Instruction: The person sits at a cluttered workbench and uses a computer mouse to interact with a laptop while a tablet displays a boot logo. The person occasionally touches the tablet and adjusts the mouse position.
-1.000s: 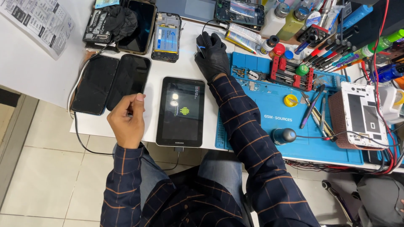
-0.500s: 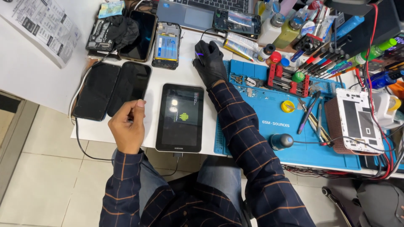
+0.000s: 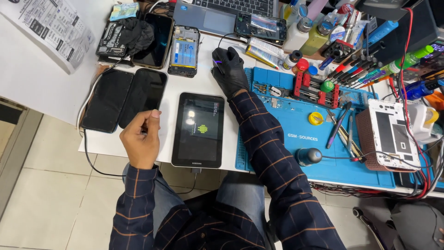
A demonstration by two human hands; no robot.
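A black computer mouse [image 3: 219,61] is being covered and gripped by the black-gloved right hand [image 3: 229,71], at twelve o'clock from the black-framed rectangular tablet [image 3: 199,129]. The bare left hand [image 3: 140,141] is being held loosely curled, empty, at nine o'clock beside it.

A white bench [image 3: 41,78] fills the upper part of the view under bright, even light. Below its front edge lies a floor [image 3: 51,194] of large pale beige tiles with thin grout lines. A dark strip runs along the far left edge.
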